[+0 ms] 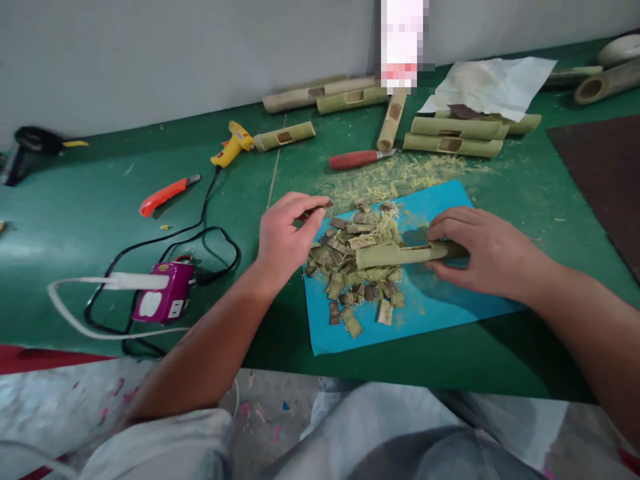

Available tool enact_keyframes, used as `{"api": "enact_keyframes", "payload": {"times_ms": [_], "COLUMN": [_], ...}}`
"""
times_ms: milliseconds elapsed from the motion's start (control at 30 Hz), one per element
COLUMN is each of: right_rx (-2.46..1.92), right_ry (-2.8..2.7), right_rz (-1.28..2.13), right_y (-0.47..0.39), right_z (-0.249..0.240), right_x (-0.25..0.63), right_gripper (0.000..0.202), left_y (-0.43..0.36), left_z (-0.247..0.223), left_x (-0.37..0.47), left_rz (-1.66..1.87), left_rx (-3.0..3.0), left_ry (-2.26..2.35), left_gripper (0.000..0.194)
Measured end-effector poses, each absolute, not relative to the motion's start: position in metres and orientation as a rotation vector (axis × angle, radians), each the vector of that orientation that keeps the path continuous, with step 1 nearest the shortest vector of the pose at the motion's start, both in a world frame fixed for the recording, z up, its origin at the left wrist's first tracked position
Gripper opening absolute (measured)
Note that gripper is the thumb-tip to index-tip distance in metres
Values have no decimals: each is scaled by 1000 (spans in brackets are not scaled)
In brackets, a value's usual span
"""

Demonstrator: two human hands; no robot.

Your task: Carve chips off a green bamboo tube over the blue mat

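My right hand (485, 250) grips one end of a pale green bamboo tube (377, 257), which has a rectangular notch cut in its upper side. The tube lies level above a pile of bamboo chips and shavings (357, 283) on a blue sheet (450, 293). My left hand (290, 230), left of the pile, pinches a small dark brown piece (327, 204) between thumb and fingers. What that piece is made of I cannot tell. Part of the tube's right end is hidden by my right hand.
Behind the sheet lie a red-handled knife (354, 159), a yellow glue gun (233, 145) and several notched bamboo tubes (453, 145). To the left are an orange utility knife (167, 196) and a purple power adapter (164, 293) with cords. A dark brown sheet (605, 173) lies at right.
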State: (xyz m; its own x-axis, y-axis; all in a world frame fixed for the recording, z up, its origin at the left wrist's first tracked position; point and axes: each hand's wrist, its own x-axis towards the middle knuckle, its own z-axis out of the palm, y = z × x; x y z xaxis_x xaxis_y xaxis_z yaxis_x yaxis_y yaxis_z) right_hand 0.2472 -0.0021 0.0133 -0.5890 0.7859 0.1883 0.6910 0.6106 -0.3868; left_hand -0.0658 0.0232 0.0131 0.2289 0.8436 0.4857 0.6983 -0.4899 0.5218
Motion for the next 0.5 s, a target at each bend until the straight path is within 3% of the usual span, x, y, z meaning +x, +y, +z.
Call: {"api": "enact_keyframes", "payload": {"times_ms": [500], "right_rx": [-1149], "right_ry": [-2469], "right_rz": [523], "right_y": [-1], "right_z": [11], "right_x": [244], "right_gripper": [18], "left_y": [26], "left_z": [0], "left_x": [-59], "left_rz": [856], "left_rx": [2135], "left_ry": [1232], "left_gripper": [43]}}
